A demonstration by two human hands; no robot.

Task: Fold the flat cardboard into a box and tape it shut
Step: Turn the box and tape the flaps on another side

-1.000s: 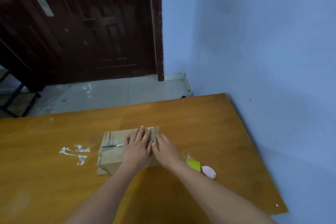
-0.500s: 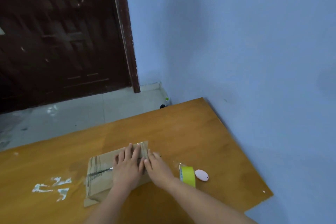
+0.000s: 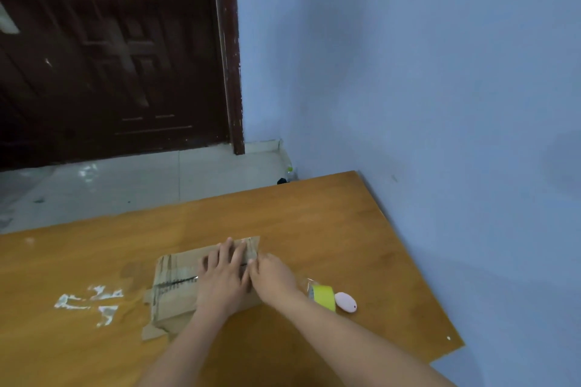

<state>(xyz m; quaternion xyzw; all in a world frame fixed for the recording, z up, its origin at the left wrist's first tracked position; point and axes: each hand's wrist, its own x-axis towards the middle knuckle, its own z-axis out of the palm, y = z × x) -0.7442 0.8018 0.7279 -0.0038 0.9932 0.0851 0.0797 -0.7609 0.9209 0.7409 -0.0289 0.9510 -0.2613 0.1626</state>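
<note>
Cardboard box (image 3: 176, 289) sits mid-worktop (image 3: 314, 214), far edge unobstructed. Left hand (image 3: 224, 280) and right hand (image 3: 272, 280) press flat, fingers extended (grasping nothing). Yellow tape roll (image 3: 323, 297) lies rightward.

Box (image 3: 176, 286): matt brown cardboard w/ shiny clear tape strips across the top. Tabletop (image 3: 314, 220): smooth orange-brown wood look, slight sheen, w/ whitish scuffed patches (image 3: 91, 303). Tape roll (image 3: 323, 296): glossy yellow-green. Oval thing (image 3: 345, 302) beside it: smooth pink plastic. Wall (image 3: 440, 72): matt blue paint, chipped.
</note>
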